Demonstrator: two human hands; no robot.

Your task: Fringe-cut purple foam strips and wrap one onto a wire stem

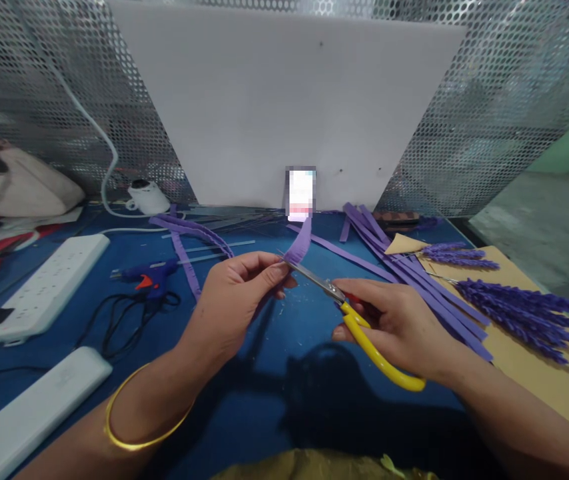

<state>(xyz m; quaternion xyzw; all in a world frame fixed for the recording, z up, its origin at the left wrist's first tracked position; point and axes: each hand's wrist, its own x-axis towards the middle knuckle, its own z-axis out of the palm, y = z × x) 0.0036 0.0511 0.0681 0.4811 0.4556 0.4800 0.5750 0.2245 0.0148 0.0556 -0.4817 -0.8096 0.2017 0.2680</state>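
Left hand (237,293) pinches purple strip (300,244); right hand (400,321) holds yellow-handled scissors (351,313).

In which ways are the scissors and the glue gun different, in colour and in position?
The scissors have yellow handles; the glue gun is blue with a red trigger.
The scissors are in the right hand, blades at the purple strip, while the glue gun lies on the table.
Both are hand tools.

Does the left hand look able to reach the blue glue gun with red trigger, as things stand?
Probably yes: the left hand is near the blue glue gun, with loose purple strips lying low between, though that hand's grip holds another strip.
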